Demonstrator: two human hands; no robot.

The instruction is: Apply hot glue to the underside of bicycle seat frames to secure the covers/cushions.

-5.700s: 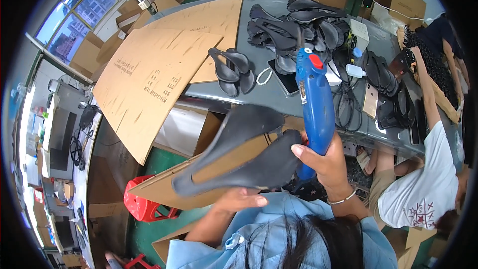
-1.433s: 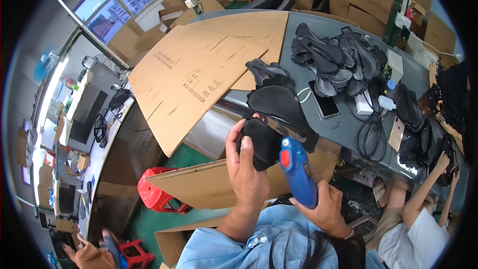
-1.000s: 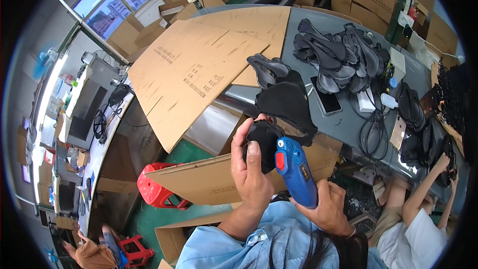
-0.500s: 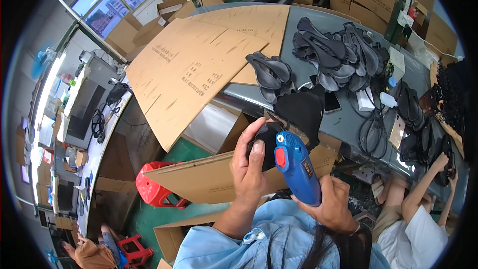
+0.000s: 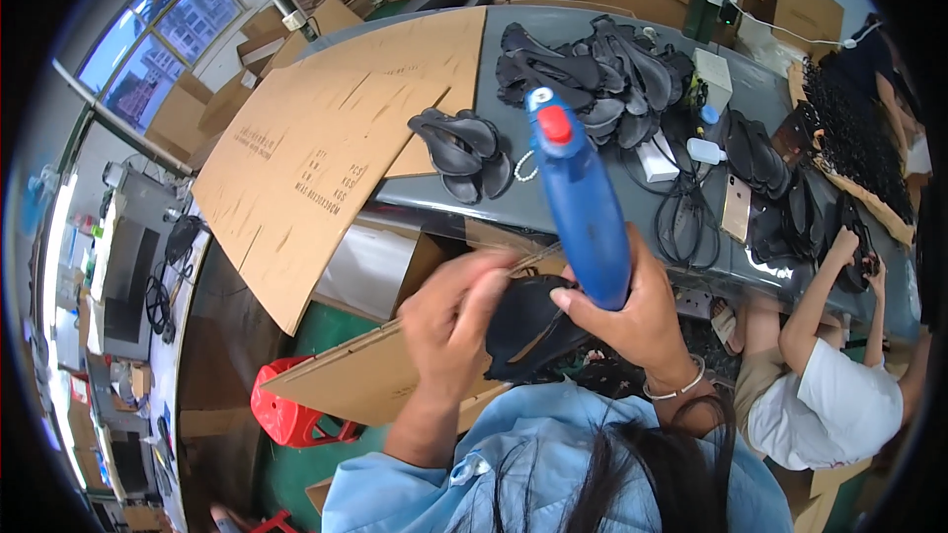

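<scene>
My right hand (image 5: 632, 311) grips a blue hand-held tool (image 5: 585, 212) with a red button, its end pointing up and away over the table. Below that hand, in front of my chest, is a black padded piece (image 5: 528, 331) with a smooth curved surface; my right thumb lies against its upper edge. My left hand (image 5: 454, 306) is just left of the piece, its fingers curled together and slightly blurred. What those fingers pinch, if anything, is hidden. The working end of the tool does not show clearly.
A heap of black moulded pieces (image 5: 602, 74) and a smaller stack (image 5: 462, 153) lie on the grey table (image 5: 434, 199). Cardboard sheets (image 5: 326, 123) hang over its edge. Cables (image 5: 681, 227) and a phone (image 5: 736, 207) lie at right, near a co-worker's arms (image 5: 815, 286). A red stool (image 5: 281, 405) stands lower left.
The blue tool has swung more upright and farther from me. My left hand has come away from its hold around the black piece, which now sits lower. The whole view has shifted.
</scene>
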